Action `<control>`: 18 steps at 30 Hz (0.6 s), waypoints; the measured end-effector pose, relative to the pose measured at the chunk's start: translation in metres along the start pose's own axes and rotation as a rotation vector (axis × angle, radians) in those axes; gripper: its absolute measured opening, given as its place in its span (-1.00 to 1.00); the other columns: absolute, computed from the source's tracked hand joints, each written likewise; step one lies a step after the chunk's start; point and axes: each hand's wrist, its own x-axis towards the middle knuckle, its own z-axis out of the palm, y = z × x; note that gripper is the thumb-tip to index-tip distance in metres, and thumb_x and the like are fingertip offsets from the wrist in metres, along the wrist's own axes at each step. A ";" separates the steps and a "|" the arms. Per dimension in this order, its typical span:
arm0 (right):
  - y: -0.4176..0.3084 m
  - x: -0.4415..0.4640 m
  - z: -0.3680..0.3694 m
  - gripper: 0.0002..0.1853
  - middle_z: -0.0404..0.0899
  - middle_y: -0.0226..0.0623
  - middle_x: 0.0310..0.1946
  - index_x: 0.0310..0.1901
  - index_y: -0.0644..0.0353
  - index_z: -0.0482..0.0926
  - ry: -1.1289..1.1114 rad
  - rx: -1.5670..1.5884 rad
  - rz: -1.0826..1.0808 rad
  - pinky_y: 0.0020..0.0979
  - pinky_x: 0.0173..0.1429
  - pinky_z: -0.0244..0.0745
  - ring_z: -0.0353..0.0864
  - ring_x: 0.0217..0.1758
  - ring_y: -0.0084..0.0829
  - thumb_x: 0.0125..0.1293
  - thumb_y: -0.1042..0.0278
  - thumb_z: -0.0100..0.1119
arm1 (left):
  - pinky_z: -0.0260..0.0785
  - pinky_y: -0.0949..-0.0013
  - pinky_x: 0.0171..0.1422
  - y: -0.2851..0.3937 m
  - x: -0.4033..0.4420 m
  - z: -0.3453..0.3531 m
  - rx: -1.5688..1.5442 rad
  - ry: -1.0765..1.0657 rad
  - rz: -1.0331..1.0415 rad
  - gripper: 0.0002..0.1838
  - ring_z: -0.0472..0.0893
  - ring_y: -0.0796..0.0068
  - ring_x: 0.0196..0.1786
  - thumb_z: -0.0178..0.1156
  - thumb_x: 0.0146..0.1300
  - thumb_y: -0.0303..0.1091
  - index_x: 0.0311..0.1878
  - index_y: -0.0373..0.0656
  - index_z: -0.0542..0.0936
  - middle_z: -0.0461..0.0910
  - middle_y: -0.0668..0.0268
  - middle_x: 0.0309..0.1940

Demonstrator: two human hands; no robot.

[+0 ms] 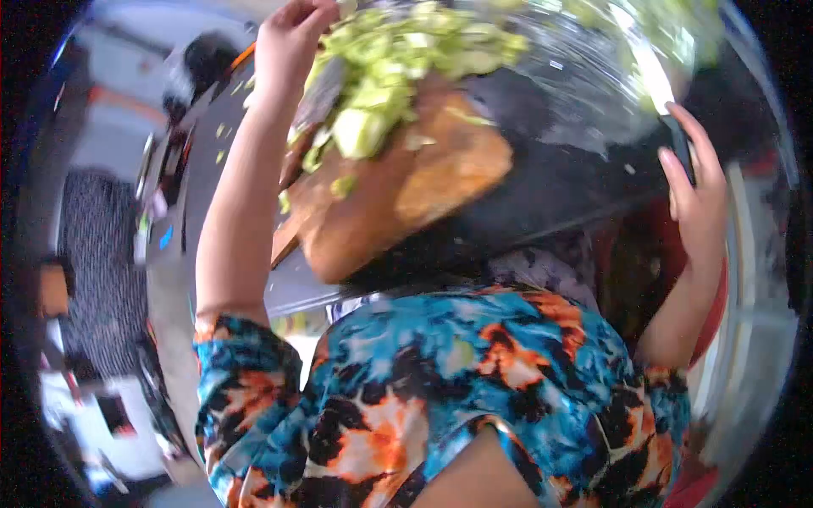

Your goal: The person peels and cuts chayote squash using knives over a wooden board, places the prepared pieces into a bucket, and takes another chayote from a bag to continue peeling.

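Note:
My right hand (696, 182) grips a knife (654, 76) by its black handle, the pale blade pointing up and away over a clear plastic bag (584, 59). At the top edge, my left hand (292, 38) is closed with fingertips pinched; a pale green bit shows beside them, but what they hold is unclear. Below and right of that hand lies a heap of chopped light green vegetable (415, 42). Part of the heap covers a wooden cutting board (440, 178). A larger pale green chunk (364, 131) rests on the board.
The dark tabletop (559, 182) carries the board, with its front edge close to my body. Small green scraps (220, 144) are scattered at the left. Green contents show through the bag at upper right. Farther left, a dark ribbed cloth (100, 271) is blurred.

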 end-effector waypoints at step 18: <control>-0.077 0.044 0.159 -0.63 0.49 -0.38 -0.25 0.17 0.25 0.37 -0.453 0.269 -0.075 -0.57 -0.14 0.37 0.46 -0.24 -0.61 0.37 0.39 0.09 | 0.31 0.06 0.12 -0.001 -0.128 -0.006 0.901 -0.367 0.326 -0.23 0.48 0.12 0.10 0.21 -0.02 0.36 0.14 0.00 0.52 0.51 0.16 -0.04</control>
